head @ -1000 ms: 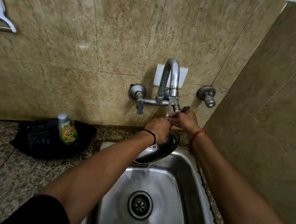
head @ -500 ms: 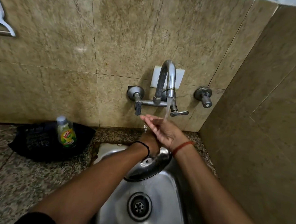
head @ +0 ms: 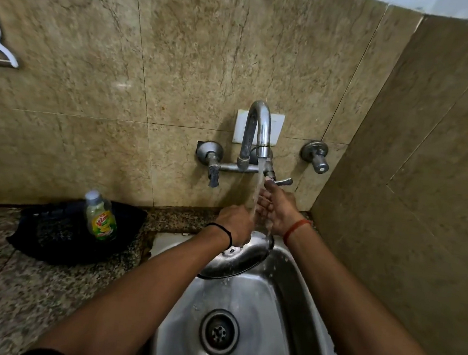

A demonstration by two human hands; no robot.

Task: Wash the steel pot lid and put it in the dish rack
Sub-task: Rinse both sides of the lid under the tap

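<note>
Lid: steel pot lid (head: pixel 237 259) tilted over the back of the sink (head: pixel 295 303), under running tap (head: pixel 257 128) water
Left hand (head: pixel 235 224): fingers curled around the lid's top
Right hand (head: pixel 277 208): fingers straight, together, in the stream
Progress: rinsing seems underway; racking remains, no rack visible
Writing: bottle (head: pixel 100 216) label blurred, unreadable

Steel pot lid (head: pixel 236 259) tilted over sink (head: pixel 295 297) back rim, gripped at its top by left hand (head: pixel 235 224). Right hand (head: pixel 277 210) at 3 o'clock of left, fingers extended into water stream (head: pixel 258 185) from tap (head: pixel 257 131). Dish soap bottle (head: pixel 100 216) at 9 o'clock, standing on black cloth (head: pixel 58 235) on granite counter (head: pixel 16 285). Drain (head: pixel 219 332) at 6 o'clock.
</note>
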